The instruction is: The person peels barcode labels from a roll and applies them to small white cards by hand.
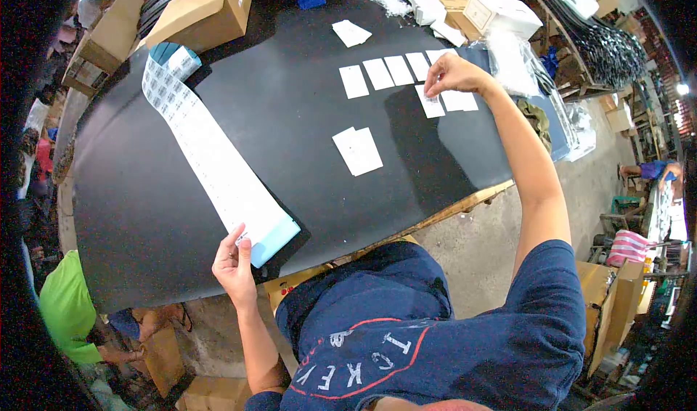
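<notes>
Two hands work on a black surface [290, 120] that fills the middle of the frame. The left hand [234, 262], at lower left, pinches the near end of a long sticker strip [210, 149] whose blue backing shows at that end; the strip runs diagonally to the upper left, where it curls over. The right hand [454, 75], at upper right, has its fingertips closed down on a white card [431, 104], one of a row of cards [385, 73] laid side by side. A small stack of cards [357, 150] lies apart in the middle, and one loose card [351, 33] sits near the top.

By the look of it, the step in hand is laying out or labelling cards from the strip. The next move likely calls for peeling one sticker cleanly at the strip's near end and setting it square on a card.

Printing on the stickers is too small to read. The shirt [377, 353] at the bottom carries pale letters, shown upside down and only partly legible.
</notes>
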{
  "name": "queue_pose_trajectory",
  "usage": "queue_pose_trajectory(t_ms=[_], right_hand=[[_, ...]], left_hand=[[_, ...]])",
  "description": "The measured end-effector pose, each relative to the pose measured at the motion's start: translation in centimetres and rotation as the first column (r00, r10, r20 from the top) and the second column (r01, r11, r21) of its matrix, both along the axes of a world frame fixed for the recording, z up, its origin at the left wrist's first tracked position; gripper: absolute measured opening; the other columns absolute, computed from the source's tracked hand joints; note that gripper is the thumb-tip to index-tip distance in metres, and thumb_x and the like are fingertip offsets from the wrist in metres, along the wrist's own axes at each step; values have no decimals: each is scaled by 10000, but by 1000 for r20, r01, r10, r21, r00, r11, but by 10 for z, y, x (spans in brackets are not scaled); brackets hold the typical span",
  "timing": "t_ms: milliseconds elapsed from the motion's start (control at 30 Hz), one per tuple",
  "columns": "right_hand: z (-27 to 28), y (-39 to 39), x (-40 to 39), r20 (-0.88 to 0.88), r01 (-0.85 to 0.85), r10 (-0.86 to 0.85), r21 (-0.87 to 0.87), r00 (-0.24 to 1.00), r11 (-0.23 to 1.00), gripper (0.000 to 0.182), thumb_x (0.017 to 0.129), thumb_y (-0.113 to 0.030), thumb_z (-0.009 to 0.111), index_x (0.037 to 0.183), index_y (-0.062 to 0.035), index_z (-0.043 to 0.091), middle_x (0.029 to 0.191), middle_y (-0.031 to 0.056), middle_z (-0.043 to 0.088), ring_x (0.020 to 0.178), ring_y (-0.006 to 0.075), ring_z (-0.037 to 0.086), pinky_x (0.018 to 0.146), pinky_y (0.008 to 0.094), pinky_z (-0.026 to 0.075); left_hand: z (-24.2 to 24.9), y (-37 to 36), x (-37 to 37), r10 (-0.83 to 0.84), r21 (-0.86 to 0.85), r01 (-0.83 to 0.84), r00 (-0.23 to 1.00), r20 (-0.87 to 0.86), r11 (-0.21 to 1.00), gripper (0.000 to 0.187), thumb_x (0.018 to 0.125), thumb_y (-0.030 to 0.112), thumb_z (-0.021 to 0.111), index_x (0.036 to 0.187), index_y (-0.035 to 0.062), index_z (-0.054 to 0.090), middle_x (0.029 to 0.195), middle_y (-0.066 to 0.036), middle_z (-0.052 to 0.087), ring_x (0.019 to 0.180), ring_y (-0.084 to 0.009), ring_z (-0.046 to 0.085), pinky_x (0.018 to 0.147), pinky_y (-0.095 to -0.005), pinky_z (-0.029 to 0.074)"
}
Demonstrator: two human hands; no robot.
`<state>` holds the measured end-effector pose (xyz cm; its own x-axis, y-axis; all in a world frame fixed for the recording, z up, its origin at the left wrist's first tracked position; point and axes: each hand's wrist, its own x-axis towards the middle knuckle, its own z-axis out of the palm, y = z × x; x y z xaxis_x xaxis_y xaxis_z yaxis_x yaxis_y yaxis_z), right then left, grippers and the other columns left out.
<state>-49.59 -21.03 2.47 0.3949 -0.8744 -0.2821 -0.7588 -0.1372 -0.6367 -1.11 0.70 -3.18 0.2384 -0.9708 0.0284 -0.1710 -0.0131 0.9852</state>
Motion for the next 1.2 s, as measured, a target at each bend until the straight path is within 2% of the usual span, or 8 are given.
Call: queue_pose_trajectory(t_ms=[167,267,367,433,667,800,1000,1200], right_hand=[[-6,5,2,-23,-28,26,-87,999,996,151,649,-142,757,761,-42,734,708,63,701,642,137,645,629,277,492],[-9,15,7,-150,-108,63,-311,987,944,106,648,-154,745,723,-91,706,716,84,612,867,252,541,770,357,435],[6,25,19,-105,-75,36,-406,994,911,93,644,-126,742,712,-74,704,714,71,643,858,227,556,778,335,434],[25,34,45,-37,-22,11,-310,999,951,82,636,-101,739,695,-56,702,696,71,657,822,217,563,792,323,431],[9,52,149,-7,-330,348,-338,937,881,69,663,-92,723,726,-67,710,683,30,615,869,212,534,795,346,433],[-10,51,167,15,-292,304,-233,953,928,74,646,-62,727,716,-65,704,693,41,631,859,221,542,785,351,440],[-20,70,165,20,-180,204,-392,979,902,113,651,-67,741,758,-81,708,723,53,634,887,235,540,805,366,434],[-28,90,164,-53,-90,73,-613,996,785,232,677,-170,762,901,-131,719,1103,113,594,976,294,519,843,400,412]], left_hand=[[-3,-1,-1,16,4,-16,1000,4,1000,268,894,92,645,1130,-32,628,941,-36,659,797,-58,561,713,-196,440],[1,-1,-5,46,-5,-46,999,-2,999,264,888,79,648,1129,-28,630,935,-26,656,783,-51,554,703,-190,435],[6,0,-3,49,15,-49,998,-25,999,262,880,65,654,1126,-23,635,925,-10,647,764,-37,535,697,-181,429],[9,-1,-6,34,21,-34,999,-16,999,259,876,69,661,1121,-16,643,894,11,625,737,-28,506,672,-172,409],[4,-1,-4,28,-16,-29,998,-51,999,264,878,101,670,1123,4,652,806,53,582,660,-13,439,594,-167,355],[8,2,-2,43,-11,-44,997,-58,999,268,880,109,669,1128,8,650,790,56,575,659,-11,431,589,-164,342],[7,1,0,26,6,-25,997,-79,1000,269,880,108,668,1129,7,649,782,57,562,670,-13,435,600,-165,352],[12,1,0,3,23,-1,996,-89,1000,281,882,117,668,1138,4,644,786,49,563,690,-22,450,633,-168,370]])
